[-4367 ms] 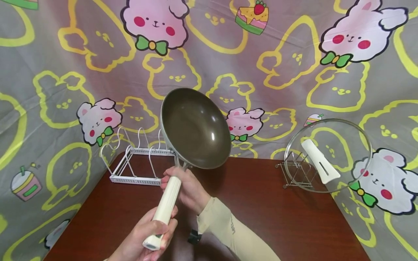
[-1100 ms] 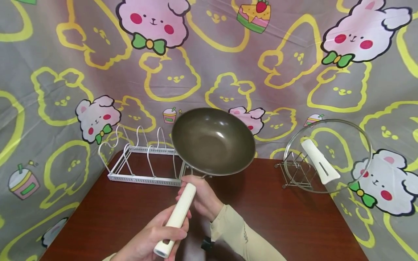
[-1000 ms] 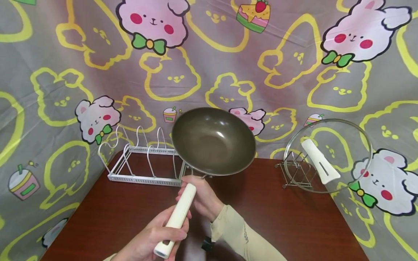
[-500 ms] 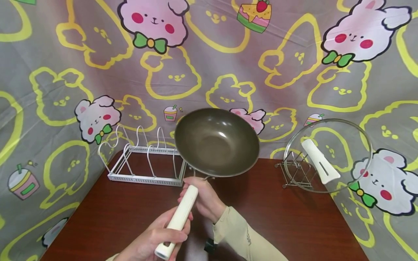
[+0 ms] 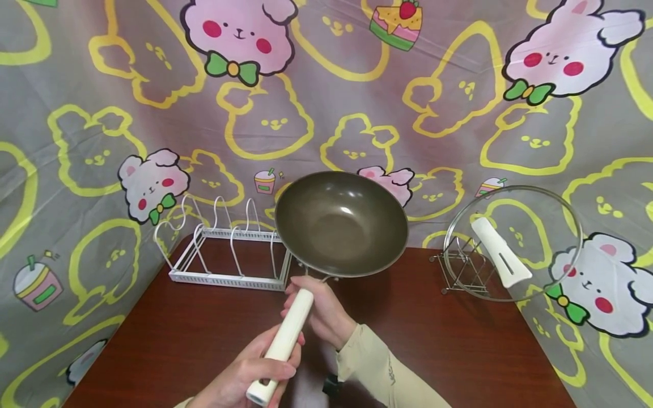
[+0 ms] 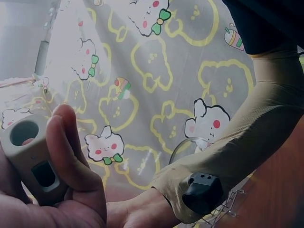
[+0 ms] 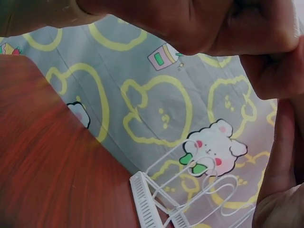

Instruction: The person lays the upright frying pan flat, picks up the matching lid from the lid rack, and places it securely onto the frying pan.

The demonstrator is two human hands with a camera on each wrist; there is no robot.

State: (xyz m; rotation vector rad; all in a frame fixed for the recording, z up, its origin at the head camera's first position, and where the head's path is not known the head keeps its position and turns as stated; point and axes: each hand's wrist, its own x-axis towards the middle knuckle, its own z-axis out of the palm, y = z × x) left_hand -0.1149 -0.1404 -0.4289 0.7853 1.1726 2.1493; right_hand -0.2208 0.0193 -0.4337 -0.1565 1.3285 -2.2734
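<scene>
A deep wok [image 5: 342, 224] with a brown inside and a cream handle is held up over the table, its bowl facing me and tilted back. My left hand [image 5: 257, 365] grips the lower end of the handle [image 5: 292, 323], thumb across its top by the hanging slot. Close to the bowl, my right hand [image 5: 322, 309] holds the upper end of the handle, by the metal bracket; some of its fingers are hidden behind it. In the left wrist view the hollow handle end [image 6: 34, 166] shows in the left hand. The right wrist view shows curled fingers at the top [image 7: 199, 23].
A white wire pot rack [image 5: 229, 282] stands at the back left of the brown table [image 5: 433, 340], just left of the wok. At the back right, a glass lid [image 5: 502, 258] with a white handle leans upright in a small metal wire stand [image 5: 461, 277]. Patterned cloth [image 5: 449, 113] surrounds the table.
Since the oldest frame the wok has come down, shifted right and turned from a steep leftward lean to more level. Over the last second both hands and the wok drift slightly right.
</scene>
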